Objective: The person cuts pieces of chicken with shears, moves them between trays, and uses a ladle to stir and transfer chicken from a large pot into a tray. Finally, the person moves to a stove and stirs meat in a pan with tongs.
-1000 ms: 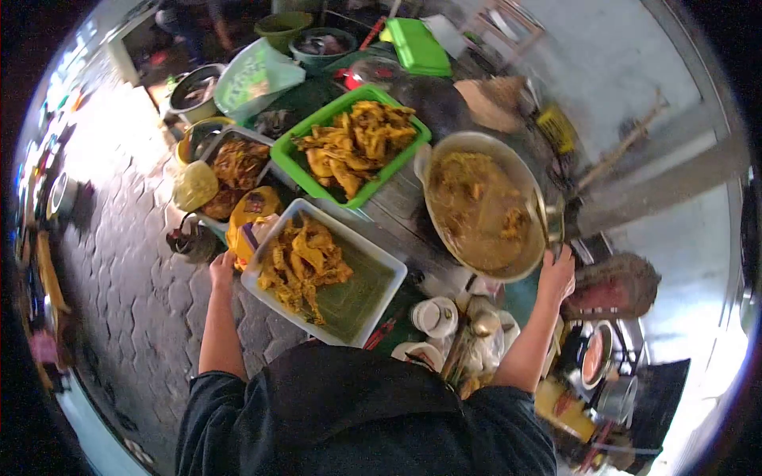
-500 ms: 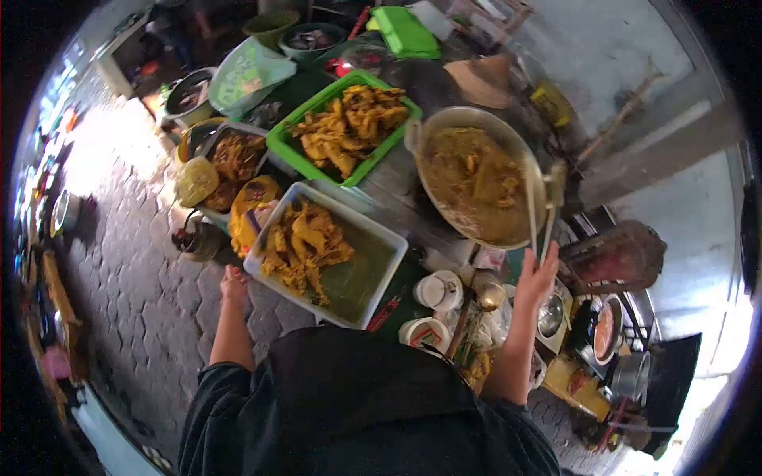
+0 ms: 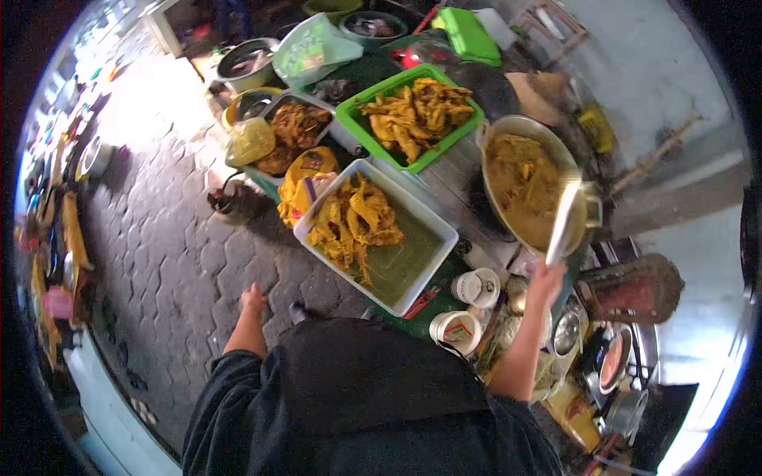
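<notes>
My right hand (image 3: 546, 283) is closed round a pair of metal tongs (image 3: 562, 226). Their far end, blurred, reaches over the near rim of a large oval pan (image 3: 486, 184), where chicken pieces (image 3: 520, 170) sit in brownish-yellow liquid. Away from the table, over the paving, my left hand (image 3: 254, 300) hangs with nothing in it, its fingers loosely apart. Between the hands stands a white rectangular tub (image 3: 435, 258) with yellow chicken (image 3: 357, 218) heaped at its left side. Behind it is a green basket (image 3: 347, 119) full of yellow chicken pieces (image 3: 418, 117).
Left of the tub are a yellow bag (image 3: 305, 178) and a tray of browned meat (image 3: 294, 135). White buckets (image 3: 476, 287) and red-handled scissors (image 3: 421, 301) lie near the table's front edge. A kettle (image 3: 230, 204) stands on the paving. Pans crowd the right side.
My view has turned left, so the table appears further right. The tongs' two arms, spread before, now look drawn together. My left hand has lowered slightly, away from the tub.
</notes>
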Demonstrator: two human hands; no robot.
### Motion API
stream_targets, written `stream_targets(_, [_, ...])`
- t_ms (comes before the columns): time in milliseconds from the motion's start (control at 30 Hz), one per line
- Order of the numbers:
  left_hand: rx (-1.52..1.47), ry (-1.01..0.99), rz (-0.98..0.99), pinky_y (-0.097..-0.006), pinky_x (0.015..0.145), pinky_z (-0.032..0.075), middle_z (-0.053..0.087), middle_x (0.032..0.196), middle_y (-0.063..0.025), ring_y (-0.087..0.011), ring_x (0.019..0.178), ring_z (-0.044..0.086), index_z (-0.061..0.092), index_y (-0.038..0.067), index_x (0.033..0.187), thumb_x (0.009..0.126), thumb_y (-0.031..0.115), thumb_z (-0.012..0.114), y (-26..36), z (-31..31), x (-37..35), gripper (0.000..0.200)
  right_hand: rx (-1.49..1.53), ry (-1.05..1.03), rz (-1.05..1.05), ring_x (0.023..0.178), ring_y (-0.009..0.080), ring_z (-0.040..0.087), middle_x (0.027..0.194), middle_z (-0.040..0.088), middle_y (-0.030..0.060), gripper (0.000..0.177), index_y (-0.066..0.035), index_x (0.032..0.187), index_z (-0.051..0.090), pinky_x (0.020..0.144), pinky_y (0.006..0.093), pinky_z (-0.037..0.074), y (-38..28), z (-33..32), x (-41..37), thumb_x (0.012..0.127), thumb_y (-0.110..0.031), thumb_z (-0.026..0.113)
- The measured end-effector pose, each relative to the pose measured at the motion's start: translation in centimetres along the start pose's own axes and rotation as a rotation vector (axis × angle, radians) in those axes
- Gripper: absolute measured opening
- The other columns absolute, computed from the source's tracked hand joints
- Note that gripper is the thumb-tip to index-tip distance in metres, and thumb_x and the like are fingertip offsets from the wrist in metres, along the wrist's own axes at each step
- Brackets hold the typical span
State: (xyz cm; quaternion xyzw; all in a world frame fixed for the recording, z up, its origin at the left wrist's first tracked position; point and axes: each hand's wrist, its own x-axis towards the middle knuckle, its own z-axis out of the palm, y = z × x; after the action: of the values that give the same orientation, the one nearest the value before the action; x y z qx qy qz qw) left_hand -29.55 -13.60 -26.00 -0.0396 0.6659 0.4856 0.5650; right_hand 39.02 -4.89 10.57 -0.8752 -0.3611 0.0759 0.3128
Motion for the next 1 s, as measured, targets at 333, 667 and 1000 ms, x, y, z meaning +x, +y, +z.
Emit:
stream_targets(333, [0.179,0.053,-0.02,-0.0303,0.043,0.037,0.05,0.071,0.0011,-0.0139,0.049,0.046,0.055,0.012,0.095,0.086,0.03,0.054,5.8,-13.2,0.0,0.021,-0.386,-0.038,0.025,0.096,0.0426,0.056,0.108,0.058,0.0244,0.051,-0.004,0.123,0.047,0.08,0.0497,0.045,-2.8,2.9,-5.0,0.089,-0.041,0.048])
stream_targets(667, [0.085,0.58,0.004,-0.0353,0.041,0.044,0.056,0.07,-0.0078,-0.0208,0.052,0.055,0.058,0.007,0.094,0.083,0.03,0.053,7.0,-33.7,-6.2,0.026,-0.288,0.124,0.022,0.095,0.0346,0.06,0.108,0.06,0.0208,0.06,0.004,0.122,0.045,0.077,0.0438,0.049,-1.4,9.1,-3.1,0.088,-0.045,0.05])
stream_targets(1000, [-0.426,0.677,-0.347,-0.0366,0.046,0.043,0.059,0.077,-0.0118,-0.0235,0.055,0.056,0.054,0.003,0.106,0.092,0.029,0.043,-1.6,-41.9,-11.8,0.031,0.878,-0.038,0.055,0.043,0.0186,0.042,0.058,0.049,0.0099,0.051,-0.003,0.095,0.06,0.038,0.0331,0.035,-17.1,18.6,-3.0,0.086,-0.052,0.049])
